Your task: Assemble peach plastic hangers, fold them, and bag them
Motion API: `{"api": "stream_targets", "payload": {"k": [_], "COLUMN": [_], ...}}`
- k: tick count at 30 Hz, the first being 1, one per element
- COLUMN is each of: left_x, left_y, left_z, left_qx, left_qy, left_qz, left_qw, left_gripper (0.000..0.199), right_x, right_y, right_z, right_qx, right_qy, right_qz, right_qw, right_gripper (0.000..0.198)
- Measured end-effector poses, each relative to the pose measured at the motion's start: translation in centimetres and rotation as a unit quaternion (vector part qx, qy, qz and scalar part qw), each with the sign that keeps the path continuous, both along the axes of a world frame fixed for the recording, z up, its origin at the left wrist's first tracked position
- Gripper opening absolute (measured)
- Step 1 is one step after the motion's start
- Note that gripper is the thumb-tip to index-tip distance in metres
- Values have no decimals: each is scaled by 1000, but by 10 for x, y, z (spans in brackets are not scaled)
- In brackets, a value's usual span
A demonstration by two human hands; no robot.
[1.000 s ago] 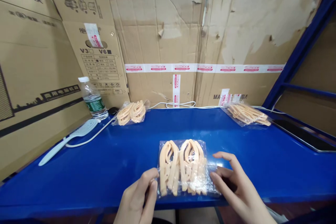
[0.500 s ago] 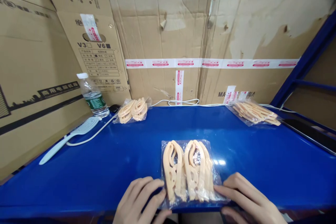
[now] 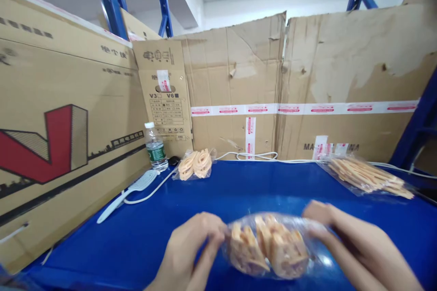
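A clear plastic bag of beige folding hangers (image 3: 287,252) is held up at the near side of the blue table, its end tilted toward me. Inside, the hangers lie in two bundles, blurred by motion. My left hand (image 3: 194,245) pinches the bag's left edge between thumb and fingers. On the other side, my right hand (image 3: 344,236) grips the bag's right edge, where loose film stretches out; its fingertips are smeared by movement.
Farther back on the blue table (image 3: 239,191) lie a second bag of hangers (image 3: 195,164) and, at the right, a third bag (image 3: 368,175). A pale hairbrush (image 3: 131,193), a water bottle (image 3: 156,150) and a white cable (image 3: 259,157) lie near cardboard walls (image 3: 235,86).
The bag was lying flat with both hands at its sides; now both hands grip it and it is raised and tipped. The camera view has tilted up and turned left.
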State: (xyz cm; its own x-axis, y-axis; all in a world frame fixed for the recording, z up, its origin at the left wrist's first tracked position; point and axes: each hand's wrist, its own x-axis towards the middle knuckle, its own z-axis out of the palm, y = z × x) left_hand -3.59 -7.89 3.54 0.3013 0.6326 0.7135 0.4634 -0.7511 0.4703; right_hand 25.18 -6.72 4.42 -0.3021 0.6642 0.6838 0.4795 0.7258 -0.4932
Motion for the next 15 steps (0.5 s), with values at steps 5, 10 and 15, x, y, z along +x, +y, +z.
{"api": "stream_targets", "payload": {"k": [5,10,15], "left_x": [-28,-76,-109], "left_y": [59,149,241], "left_z": [28,51,69], "left_qx": [-153,-157,-182], "left_qy": [-173,-234,-190], "left_qz": [71,171,310], "left_qw": [970,944,914], "left_gripper": [35,33,31], "right_x": [-63,-145,-212], "right_y": [80,171,261], "right_z": [45,64,59], "right_qx": [-63,-172,-213], "right_qy": [120,235,199], "right_qz": [51,49,-32], "right_qw": [989,955,956], "right_gripper": [27,10,20]}}
